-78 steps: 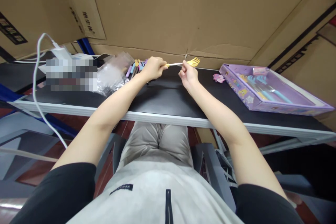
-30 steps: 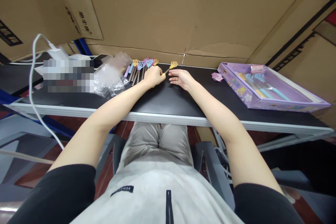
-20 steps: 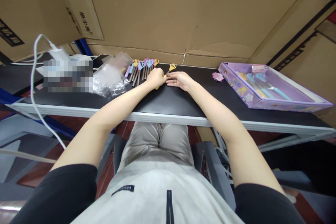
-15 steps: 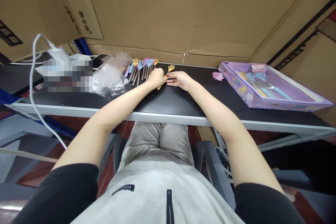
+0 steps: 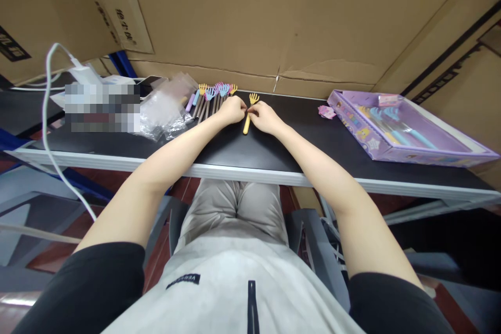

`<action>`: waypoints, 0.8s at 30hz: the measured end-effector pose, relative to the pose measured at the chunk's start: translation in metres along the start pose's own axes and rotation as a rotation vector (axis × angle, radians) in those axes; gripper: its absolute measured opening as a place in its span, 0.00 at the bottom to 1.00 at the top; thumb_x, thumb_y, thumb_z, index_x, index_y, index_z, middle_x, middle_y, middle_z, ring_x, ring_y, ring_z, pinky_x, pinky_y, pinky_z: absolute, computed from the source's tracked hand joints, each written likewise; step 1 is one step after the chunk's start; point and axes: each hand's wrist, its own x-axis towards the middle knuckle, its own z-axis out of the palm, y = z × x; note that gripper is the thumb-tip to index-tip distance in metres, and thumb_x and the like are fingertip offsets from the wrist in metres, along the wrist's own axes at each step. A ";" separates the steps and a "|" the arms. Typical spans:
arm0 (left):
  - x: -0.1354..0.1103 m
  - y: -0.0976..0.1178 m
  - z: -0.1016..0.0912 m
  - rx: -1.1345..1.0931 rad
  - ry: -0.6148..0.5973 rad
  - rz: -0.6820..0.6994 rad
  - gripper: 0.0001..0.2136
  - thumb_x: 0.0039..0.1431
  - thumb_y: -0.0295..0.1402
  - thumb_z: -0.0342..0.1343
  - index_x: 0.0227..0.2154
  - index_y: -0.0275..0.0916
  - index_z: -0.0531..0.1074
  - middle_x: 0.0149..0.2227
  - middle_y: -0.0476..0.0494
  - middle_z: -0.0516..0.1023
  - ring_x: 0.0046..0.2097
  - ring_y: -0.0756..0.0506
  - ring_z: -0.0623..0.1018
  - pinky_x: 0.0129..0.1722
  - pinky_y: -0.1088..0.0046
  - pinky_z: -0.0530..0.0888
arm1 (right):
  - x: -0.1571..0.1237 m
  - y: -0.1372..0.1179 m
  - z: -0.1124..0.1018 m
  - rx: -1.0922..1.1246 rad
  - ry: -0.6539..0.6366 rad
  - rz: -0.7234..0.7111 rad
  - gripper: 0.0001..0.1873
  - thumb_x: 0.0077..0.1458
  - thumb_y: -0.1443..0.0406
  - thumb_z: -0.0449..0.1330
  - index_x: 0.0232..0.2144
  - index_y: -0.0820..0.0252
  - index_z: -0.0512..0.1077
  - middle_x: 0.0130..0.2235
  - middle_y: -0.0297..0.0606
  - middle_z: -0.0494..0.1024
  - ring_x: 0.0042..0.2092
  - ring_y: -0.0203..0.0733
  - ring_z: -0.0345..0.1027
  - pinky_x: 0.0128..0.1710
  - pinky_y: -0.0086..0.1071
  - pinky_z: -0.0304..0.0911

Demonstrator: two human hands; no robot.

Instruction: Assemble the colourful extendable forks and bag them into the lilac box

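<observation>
A yellow back scratcher (image 5: 246,125) with a hand-shaped head stands out between my hands, its yellow grip toward me and its claw pointing away. My left hand (image 5: 233,110) is closed, its fingertips pinching the middle of the scratcher from the left. From the right, my right hand (image 5: 266,117) pinches it at nearly the same spot, just above the grip. The fingers hide the part between grip and claw. Just left of my left hand lie several more back scratchers (image 5: 210,95) with yellow, blue and pink claws and dark shafts.
Clear plastic bags (image 5: 160,112) lie left of the scratchers, near a white cable (image 5: 46,94). At the right, a purple box (image 5: 371,146) holds several scratchers; a crumpled pink scrap (image 5: 326,111) lies by it. Cardboard (image 5: 227,15) walls the back of the black table (image 5: 235,154).
My left hand has slid off the yellow grip, which now shows. My right hand's outstretched fingers have closed on the scratcher, which has turned more upright in view.
</observation>
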 end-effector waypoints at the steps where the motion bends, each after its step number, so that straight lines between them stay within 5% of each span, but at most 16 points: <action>1: 0.000 -0.003 -0.002 0.019 0.027 -0.011 0.18 0.63 0.26 0.53 0.49 0.37 0.85 0.50 0.36 0.87 0.57 0.37 0.82 0.59 0.65 0.75 | -0.001 -0.001 0.001 -0.020 -0.005 -0.014 0.19 0.66 0.73 0.55 0.52 0.68 0.82 0.55 0.54 0.77 0.60 0.51 0.72 0.65 0.39 0.63; 8: -0.002 -0.034 -0.043 0.085 0.268 -0.247 0.13 0.64 0.26 0.57 0.47 0.36 0.83 0.55 0.32 0.83 0.61 0.32 0.78 0.62 0.58 0.72 | -0.006 -0.011 0.004 -0.143 -0.113 -0.007 0.19 0.71 0.64 0.54 0.55 0.61 0.82 0.57 0.52 0.75 0.62 0.57 0.70 0.64 0.46 0.64; 12: -0.007 -0.066 -0.070 0.172 0.353 -0.396 0.12 0.66 0.23 0.56 0.48 0.25 0.79 0.60 0.21 0.79 0.64 0.28 0.76 0.61 0.49 0.72 | -0.005 -0.012 -0.002 -0.184 -0.133 0.082 0.21 0.70 0.67 0.53 0.55 0.62 0.82 0.57 0.54 0.76 0.62 0.58 0.71 0.64 0.44 0.65; 13: -0.007 -0.076 -0.075 0.174 0.361 -0.476 0.08 0.67 0.26 0.58 0.44 0.25 0.78 0.61 0.22 0.78 0.66 0.27 0.74 0.62 0.47 0.70 | -0.005 -0.010 -0.004 -0.190 -0.134 0.097 0.21 0.70 0.68 0.53 0.56 0.63 0.82 0.57 0.55 0.76 0.62 0.58 0.71 0.64 0.43 0.65; 15: -0.008 -0.094 -0.079 0.134 0.304 -0.588 0.18 0.66 0.42 0.67 0.33 0.28 0.73 0.64 0.27 0.76 0.69 0.26 0.69 0.64 0.44 0.64 | -0.003 -0.004 -0.007 -0.200 -0.126 0.116 0.22 0.69 0.70 0.53 0.56 0.65 0.82 0.58 0.56 0.77 0.62 0.58 0.72 0.64 0.43 0.65; 17: -0.008 -0.109 -0.078 0.115 0.320 -0.643 0.21 0.57 0.42 0.73 0.31 0.33 0.68 0.65 0.31 0.74 0.69 0.26 0.67 0.65 0.43 0.61 | -0.002 0.004 -0.010 -0.198 -0.109 0.128 0.22 0.68 0.71 0.53 0.56 0.67 0.82 0.58 0.56 0.78 0.62 0.58 0.73 0.64 0.42 0.65; 22: -0.007 -0.127 -0.068 0.027 0.211 -0.640 0.31 0.60 0.58 0.63 0.21 0.35 0.60 0.39 0.36 0.79 0.72 0.22 0.56 0.53 0.53 0.58 | 0.004 0.022 -0.014 -0.197 -0.077 0.158 0.22 0.67 0.72 0.54 0.56 0.69 0.82 0.58 0.58 0.79 0.62 0.58 0.74 0.64 0.42 0.65; 24: -0.008 -0.128 -0.066 0.014 0.248 -0.618 0.33 0.57 0.63 0.60 0.20 0.37 0.58 0.36 0.36 0.79 0.73 0.22 0.55 0.52 0.54 0.58 | 0.005 0.027 -0.016 -0.207 -0.071 0.172 0.22 0.67 0.72 0.54 0.56 0.69 0.82 0.59 0.58 0.79 0.63 0.58 0.73 0.65 0.42 0.65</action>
